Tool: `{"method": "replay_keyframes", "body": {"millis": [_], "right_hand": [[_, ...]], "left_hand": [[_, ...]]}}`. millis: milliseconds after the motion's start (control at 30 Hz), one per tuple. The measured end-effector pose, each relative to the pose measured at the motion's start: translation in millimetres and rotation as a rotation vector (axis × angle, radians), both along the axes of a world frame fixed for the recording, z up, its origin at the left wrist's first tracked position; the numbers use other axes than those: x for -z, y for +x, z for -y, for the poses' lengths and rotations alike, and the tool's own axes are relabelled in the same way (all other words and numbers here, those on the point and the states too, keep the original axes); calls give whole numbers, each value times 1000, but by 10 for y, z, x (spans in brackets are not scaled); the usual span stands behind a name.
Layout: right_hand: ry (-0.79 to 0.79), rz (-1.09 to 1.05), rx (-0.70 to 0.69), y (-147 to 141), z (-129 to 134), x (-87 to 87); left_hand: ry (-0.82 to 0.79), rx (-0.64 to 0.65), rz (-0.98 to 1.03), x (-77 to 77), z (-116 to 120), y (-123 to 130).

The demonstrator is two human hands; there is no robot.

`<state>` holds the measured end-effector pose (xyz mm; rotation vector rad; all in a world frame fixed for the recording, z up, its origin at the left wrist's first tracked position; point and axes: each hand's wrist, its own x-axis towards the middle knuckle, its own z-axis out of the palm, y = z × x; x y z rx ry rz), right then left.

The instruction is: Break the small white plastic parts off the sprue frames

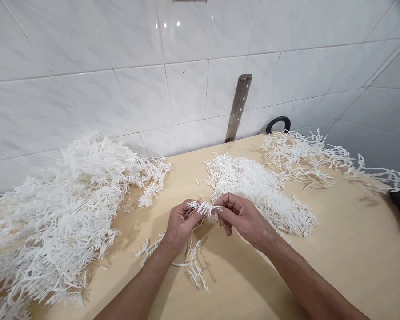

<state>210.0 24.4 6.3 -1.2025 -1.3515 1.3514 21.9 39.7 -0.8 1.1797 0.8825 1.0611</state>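
Observation:
A small white bristly plastic piece (pixel 206 208) is held up between my two hands above the table. My left hand (pixel 181 224) pinches its left part between thumb and fingers. At its right end, the thumb and index finger of my right hand (pixel 237 215) grip it. White branching strands (pixel 195 266) hang or lie beneath my left hand; their upper ends are hidden by it. Just behind my right hand lies a flat heap of short white pieces (pixel 253 184).
A big pile of white bristly pieces (pixel 63 213) covers the left of the wooden table (pixel 353 266). Bare white branches (pixel 303 153) lie at the back right, beside a black curved handle (pixel 278 123). A metal bracket (pixel 239 108) stands against the tiled wall.

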Motion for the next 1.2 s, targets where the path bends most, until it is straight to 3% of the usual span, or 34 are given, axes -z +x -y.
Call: {"method": "replay_keyframes", "body": {"millis": [233, 333, 433, 600, 833, 1000, 1200], "right_hand": [[30, -26, -26, 20, 14, -39], [6, -125, -98, 31, 23, -82], [-94, -249, -163, 38, 26, -112], [-129, -237, -64, -19, 27, -74], [-89, -188, 55, -151, 56, 6], [-77, -214, 70, -145, 43, 25], [30, -30, 97, -89, 53, -20]], "left_hand": [[-74, 7, -29, -10, 1, 4], [-48, -28, -57, -9, -13, 4], [83, -77, -107, 4, -41, -8], [424, -148, -214, 29, -59, -24], [563, -152, -309, 70, -15, 1], [469, -101, -276, 58, -18, -1], [34, 83, -99, -11, -11, -44]]}}
